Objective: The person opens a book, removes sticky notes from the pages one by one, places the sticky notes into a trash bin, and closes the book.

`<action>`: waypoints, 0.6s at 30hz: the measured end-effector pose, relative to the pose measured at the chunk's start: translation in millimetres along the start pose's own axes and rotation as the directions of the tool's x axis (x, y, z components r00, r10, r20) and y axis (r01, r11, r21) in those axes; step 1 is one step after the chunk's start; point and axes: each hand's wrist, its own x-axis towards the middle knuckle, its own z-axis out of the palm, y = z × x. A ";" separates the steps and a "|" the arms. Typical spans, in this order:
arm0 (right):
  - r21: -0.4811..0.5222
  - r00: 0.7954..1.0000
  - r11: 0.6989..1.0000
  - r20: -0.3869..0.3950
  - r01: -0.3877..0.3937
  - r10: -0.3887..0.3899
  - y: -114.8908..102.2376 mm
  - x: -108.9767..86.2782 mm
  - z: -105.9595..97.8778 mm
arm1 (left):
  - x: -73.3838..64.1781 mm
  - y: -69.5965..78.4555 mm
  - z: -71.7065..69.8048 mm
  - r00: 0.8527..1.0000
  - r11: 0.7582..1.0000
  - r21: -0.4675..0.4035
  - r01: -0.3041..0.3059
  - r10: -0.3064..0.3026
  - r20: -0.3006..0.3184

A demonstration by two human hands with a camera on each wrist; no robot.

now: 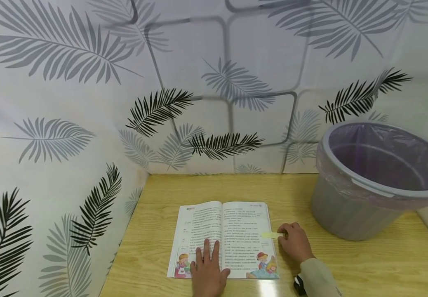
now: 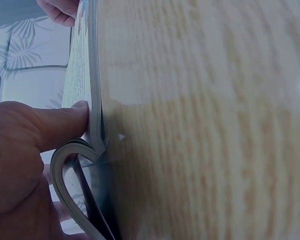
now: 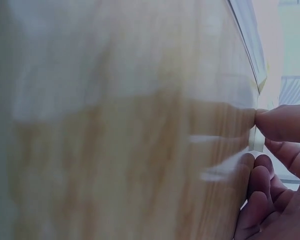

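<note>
An open book with printed text and cartoon children in its lower corners lies flat on the wooden table. My left hand rests on its left page near the spine, fingers spread and straight. In the left wrist view, the thumb of the left hand touches the right-hand pages beside the spine, and the left pages curve under the palm. At the right edge of the book, my right hand pinches one end of a pale yellow sticky strip. The strip's other end overlaps the right page, about halfway down.
A grey bin with a translucent purplish liner stands on the table to the right, beyond the right hand. White walls with leaf patterns border the wooden table at the back and left. Something black is at the right wrist.
</note>
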 end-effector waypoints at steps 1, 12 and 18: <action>0.002 1.000 1.000 0.001 -0.001 0.001 0.5 0.4 0.3 | 0.3 0.0 -0.1 1.000 1.000 0.001 0.001 -0.001 0.002; 0.009 1.000 1.000 0.015 -0.028 0.027 2.2 6.1 0.3 | 1.5 0.6 -2.2 1.000 1.000 0.000 -0.001 0.001 0.002; 0.006 1.000 1.000 0.010 -0.022 0.022 4.7 5.2 1.2 | 1.6 1.0 -0.1 1.000 1.000 0.007 0.011 -0.011 0.009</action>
